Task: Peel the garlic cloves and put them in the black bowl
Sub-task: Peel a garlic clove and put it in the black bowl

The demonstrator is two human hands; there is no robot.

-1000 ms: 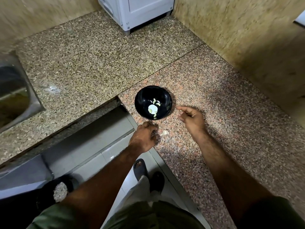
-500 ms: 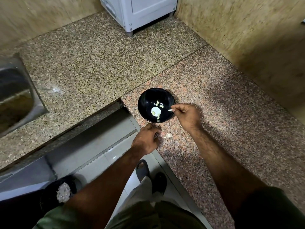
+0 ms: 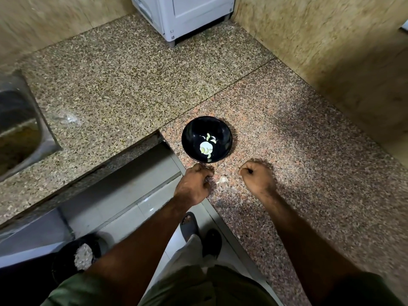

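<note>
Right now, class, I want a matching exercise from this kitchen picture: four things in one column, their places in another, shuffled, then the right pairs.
Things:
1. black bowl
2. garlic clove
3. sink
4. white appliance

Places:
A. far left, set into the counter
B. on the counter between the two hands
C. at the back, against the wall
D. on the counter just beyond the hands, peeled cloves inside

Pairs: 1-D, 2-B, 3-A, 4-C
</note>
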